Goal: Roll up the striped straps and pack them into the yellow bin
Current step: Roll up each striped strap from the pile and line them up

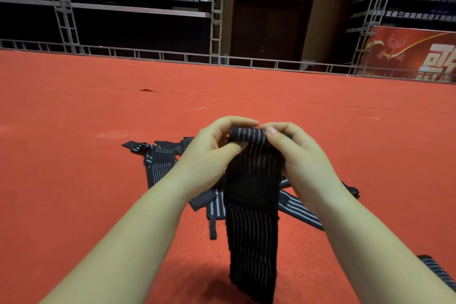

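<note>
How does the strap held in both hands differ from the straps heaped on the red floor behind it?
The held strap is lifted off the floor and hangs down; the heaped straps lie flat. The held strap is rolled at its top end between the left hand and right hand; the heaped straps are unrolled and overlapping. All are dark with pale stripes.

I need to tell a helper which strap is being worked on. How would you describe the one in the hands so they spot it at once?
Look at the red carpet, at the pile of striped straps in the middle. Just above it, the left hand and right hand pinch one strap. Unlike the flat ones, it hangs down, its top rolled.
</note>
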